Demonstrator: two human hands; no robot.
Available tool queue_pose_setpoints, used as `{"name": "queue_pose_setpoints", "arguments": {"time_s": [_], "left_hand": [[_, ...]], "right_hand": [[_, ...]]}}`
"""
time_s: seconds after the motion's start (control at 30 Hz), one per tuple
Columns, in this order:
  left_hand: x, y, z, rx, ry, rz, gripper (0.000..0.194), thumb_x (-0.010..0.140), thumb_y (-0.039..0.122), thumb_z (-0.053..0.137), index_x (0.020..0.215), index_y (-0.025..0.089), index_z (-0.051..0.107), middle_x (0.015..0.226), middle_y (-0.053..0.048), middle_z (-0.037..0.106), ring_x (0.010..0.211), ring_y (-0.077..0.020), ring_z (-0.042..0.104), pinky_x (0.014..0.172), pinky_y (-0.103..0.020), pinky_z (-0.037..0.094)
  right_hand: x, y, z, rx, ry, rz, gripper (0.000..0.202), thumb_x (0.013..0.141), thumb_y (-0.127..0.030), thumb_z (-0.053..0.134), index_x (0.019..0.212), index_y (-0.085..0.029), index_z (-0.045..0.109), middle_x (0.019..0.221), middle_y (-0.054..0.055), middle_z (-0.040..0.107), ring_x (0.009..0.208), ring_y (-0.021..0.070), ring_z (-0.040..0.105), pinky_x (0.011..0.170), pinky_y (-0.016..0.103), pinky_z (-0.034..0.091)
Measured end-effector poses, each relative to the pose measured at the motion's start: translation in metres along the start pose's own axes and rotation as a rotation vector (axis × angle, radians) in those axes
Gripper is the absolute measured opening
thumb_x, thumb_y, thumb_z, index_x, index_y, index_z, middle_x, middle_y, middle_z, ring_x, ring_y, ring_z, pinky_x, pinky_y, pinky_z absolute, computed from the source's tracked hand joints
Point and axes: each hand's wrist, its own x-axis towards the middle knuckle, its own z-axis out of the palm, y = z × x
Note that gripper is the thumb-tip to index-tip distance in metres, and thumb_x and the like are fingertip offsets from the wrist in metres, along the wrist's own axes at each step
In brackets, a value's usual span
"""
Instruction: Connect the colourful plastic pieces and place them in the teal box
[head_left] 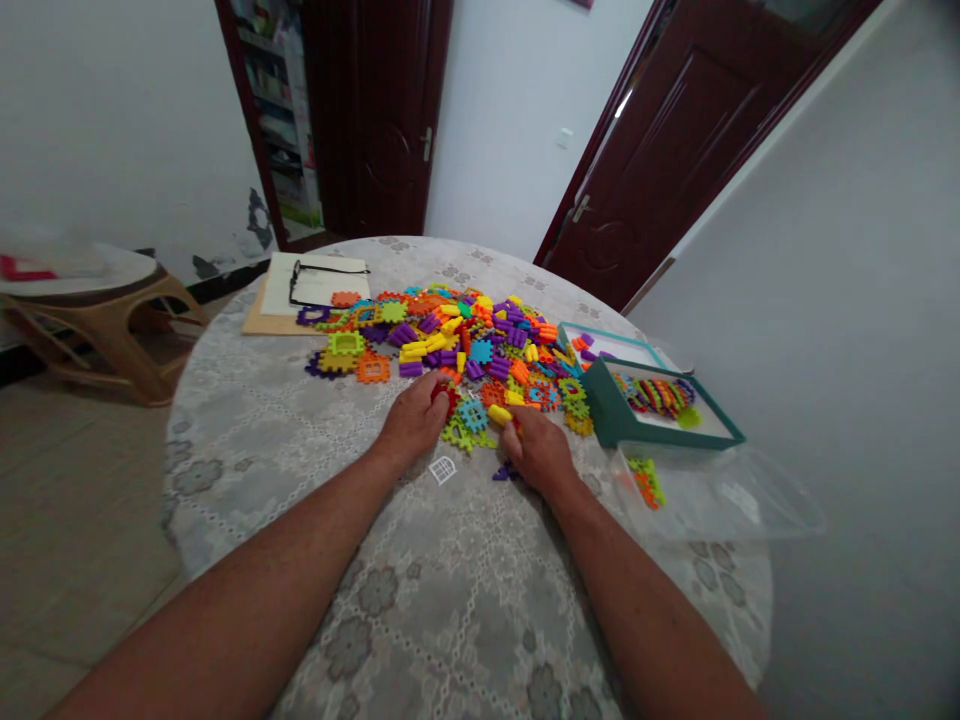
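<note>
My left hand (411, 415) is closed around a red toy building block (450, 396) at the near edge of a colourful heap of plastic blocks (450, 335). To its right, my right hand (536, 448) pinches a yellow toy building block (499, 414); some red shows by its fingers too. Between the hands lie a blue square gear-edged block (473, 415) and lime green ones (463, 437). A white window-shaped piece (443, 470) rests on the cloth below my left hand. Purple pieces (505, 471) lie partly under my right hand.
A green-edged box (611, 405) holding a row of colourful pieces stands at the right, with a clear plastic lid or tray (720, 500) before it. Black-framed glasses (294, 285) lie on paper (281, 270) at the back left. The round table (360, 610) has a patterned cloth.
</note>
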Motion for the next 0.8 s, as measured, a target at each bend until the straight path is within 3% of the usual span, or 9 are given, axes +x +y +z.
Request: {"name": "queue_pose_setpoints", "arguments": {"time_s": [0.13,0.27,0.37,0.57,0.67,0.8], "left_hand": [[0.0,0.002,-0.001,0.005,0.002,-0.012,0.035,0.097,0.027,0.045,0.124,0.023,0.068,0.124,-0.007,0.075,0.112,-0.0259,0.068,0.102,-0.037,0.051],[0.001,0.0,-0.001,0.004,0.004,-0.012,0.036,0.096,0.027,0.045,0.122,0.023,0.069,0.123,-0.007,0.075,0.112,-0.0266,0.069,0.101,-0.038,0.051],[0.002,-0.002,0.0,0.009,0.008,-0.011,0.036,0.097,0.029,0.045,0.123,0.023,0.069,0.122,-0.007,0.076,0.113,-0.0266,0.068,0.101,-0.037,0.051],[0.003,-0.004,-0.001,0.037,0.003,-0.04,0.037,0.098,0.034,0.046,0.125,0.024,0.068,0.123,-0.007,0.076,0.108,-0.0269,0.069,0.097,-0.037,0.051],[0.003,-0.005,-0.001,0.048,-0.008,-0.06,0.038,0.098,0.038,0.046,0.126,0.024,0.068,0.121,-0.008,0.076,0.107,-0.0273,0.07,0.094,-0.037,0.052],[0.003,-0.004,-0.002,0.055,-0.015,-0.064,0.039,0.098,0.04,0.045,0.124,0.023,0.068,0.119,-0.008,0.077,0.105,-0.0276,0.071,0.092,-0.037,0.052]], "right_hand": [[0.005,0.012,-0.004,0.37,0.098,0.134,0.032,0.102,-0.041,0.045,0.104,-0.021,0.069,0.091,0.005,0.074,0.082,0.0202,0.066,0.073,0.028,0.049],[0.014,0.024,-0.02,0.976,0.089,0.454,0.028,0.095,-0.05,0.051,0.095,-0.024,0.059,0.078,0.0,0.071,0.053,0.0142,0.052,0.046,0.024,0.036],[0.019,0.033,-0.035,1.24,0.145,0.598,0.028,0.09,-0.051,0.059,0.091,-0.024,0.054,0.075,0.0,0.068,0.045,0.0102,0.046,0.04,0.022,0.03],[0.045,0.057,-0.077,1.259,0.248,0.569,0.024,0.09,-0.045,0.064,0.091,-0.022,0.056,0.081,0.001,0.071,0.046,0.0081,0.049,0.038,0.018,0.032],[0.081,0.082,-0.106,1.106,0.266,0.59,0.014,0.094,-0.035,0.06,0.093,-0.021,0.06,0.082,0.002,0.071,0.05,0.0083,0.052,0.039,0.016,0.034],[0.14,0.125,-0.135,0.963,0.297,0.741,0.009,0.093,-0.025,0.062,0.095,-0.017,0.063,0.072,0.003,0.066,0.048,0.0079,0.05,0.038,0.014,0.033]]}}
